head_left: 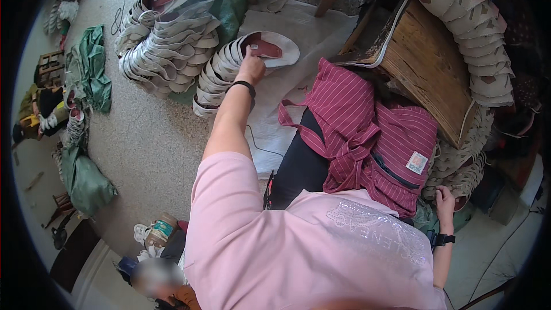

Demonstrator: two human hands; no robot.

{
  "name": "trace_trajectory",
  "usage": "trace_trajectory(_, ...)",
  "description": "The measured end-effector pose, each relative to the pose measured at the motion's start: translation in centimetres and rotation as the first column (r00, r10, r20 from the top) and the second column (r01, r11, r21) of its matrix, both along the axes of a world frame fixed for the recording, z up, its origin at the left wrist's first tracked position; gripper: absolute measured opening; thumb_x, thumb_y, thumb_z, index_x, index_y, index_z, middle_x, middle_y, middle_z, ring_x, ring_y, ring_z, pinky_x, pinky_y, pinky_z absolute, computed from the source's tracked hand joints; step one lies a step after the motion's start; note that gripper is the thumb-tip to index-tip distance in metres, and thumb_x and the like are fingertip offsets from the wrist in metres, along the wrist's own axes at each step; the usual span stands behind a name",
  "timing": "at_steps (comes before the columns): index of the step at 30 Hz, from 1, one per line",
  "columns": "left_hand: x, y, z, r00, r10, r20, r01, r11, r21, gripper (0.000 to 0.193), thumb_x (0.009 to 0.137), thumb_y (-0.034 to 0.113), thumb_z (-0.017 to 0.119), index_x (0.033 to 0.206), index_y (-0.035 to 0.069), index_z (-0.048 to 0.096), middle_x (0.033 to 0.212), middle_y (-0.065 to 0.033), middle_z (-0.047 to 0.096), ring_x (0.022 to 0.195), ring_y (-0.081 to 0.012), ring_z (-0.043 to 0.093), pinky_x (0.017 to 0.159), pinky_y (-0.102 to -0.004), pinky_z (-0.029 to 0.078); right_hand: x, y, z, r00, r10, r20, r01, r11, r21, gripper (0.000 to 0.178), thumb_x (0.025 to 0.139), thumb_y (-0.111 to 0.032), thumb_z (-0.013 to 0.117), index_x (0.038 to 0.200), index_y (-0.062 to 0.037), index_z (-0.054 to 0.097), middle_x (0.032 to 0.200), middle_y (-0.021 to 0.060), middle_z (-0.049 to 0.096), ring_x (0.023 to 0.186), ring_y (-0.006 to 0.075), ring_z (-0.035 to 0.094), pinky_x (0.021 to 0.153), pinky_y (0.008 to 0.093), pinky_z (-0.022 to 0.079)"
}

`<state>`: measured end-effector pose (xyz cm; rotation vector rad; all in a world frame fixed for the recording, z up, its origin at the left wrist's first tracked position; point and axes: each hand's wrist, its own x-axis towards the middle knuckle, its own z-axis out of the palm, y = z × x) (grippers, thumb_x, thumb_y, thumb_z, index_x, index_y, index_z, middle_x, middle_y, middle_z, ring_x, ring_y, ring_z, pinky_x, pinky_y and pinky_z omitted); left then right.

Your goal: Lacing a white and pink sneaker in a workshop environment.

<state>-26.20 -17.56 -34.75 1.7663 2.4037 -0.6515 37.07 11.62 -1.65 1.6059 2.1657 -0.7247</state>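
Note:
My left hand (pixel 251 70) reaches forward to a nested row of white shoe uppers. It is closed on the rim of the end shoe upper (pixel 282 50), which has a red lining; part of the grip is hidden. My right hand (pixel 445 201) is low at the right, beside a pile of beige shoe uppers (pixel 459 175). Its fingers look curled, and whatever they hold, if anything, does not show. A dark red striped apron (pixel 344 95) covers my lap.
More nested white uppers (pixel 166 51) stand at the far left. A wooden board or bench (pixel 427 60) tilts beside my right knee, with a curved stack of uppers (pixel 473 28) behind it. Green sacks (pixel 86 181) lie on the speckled floor. Another person (pixel 158 278) sits at the lower left.

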Motion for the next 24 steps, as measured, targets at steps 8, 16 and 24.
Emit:
trace_trajectory(8, 10.5, -1.1, -1.9, 0.860, -0.082, 0.504, 0.055, 0.996, 0.068, 0.016, 0.078, 0.021, 0.055, 0.078, 0.015, 0.070, 0.078, -0.0099, 0.068, 0.079, -0.0229, 0.067, 0.083, -0.0412, 0.042, -2.4, -0.2, -0.1, 0.991, 0.128, -0.033, -0.128, 0.992, 0.009, 0.019, 0.090, -0.009, 0.054, 0.104, 0.0012, 0.061, 0.090, 0.0190, 0.065, 0.085, 0.0307, 0.065, 0.078, 0.0339, 0.049)
trace_trajectory(16, 17.8, -4.1, -2.2, 0.701, 0.105, 0.706, -0.465, 0.818, 0.339, 0.020, 0.086, 0.022, 0.051, 0.080, 0.008, 0.064, 0.083, -0.0155, 0.067, 0.086, -0.0351, 0.063, 0.081, -0.0471, 0.046, -5.6, 0.6, -0.6, 0.962, 0.250, -0.107, -0.256, 0.965, -0.048, 0.017, 0.093, -0.008, 0.054, 0.106, 0.0013, 0.060, 0.083, 0.0040, 0.061, 0.074, 0.0110, 0.055, 0.068, 0.0260, 0.046)
trace_trajectory(24, 10.3, -0.7, 12.7, 0.446, 0.135, 0.885, -0.834, 0.421, 0.356, 0.029, 0.097, 0.028, 0.048, 0.089, 0.002, 0.056, 0.085, -0.0251, 0.060, 0.081, -0.0460, 0.057, 0.067, -0.0495, 0.045, -9.4, 1.9, 0.2, 0.922, 0.051, -0.383, -0.104, 0.987, -0.119, 0.016, 0.095, -0.009, 0.053, 0.105, -0.0006, 0.061, 0.081, 0.0005, 0.060, 0.069, 0.0073, 0.054, 0.063, 0.0215, 0.044)
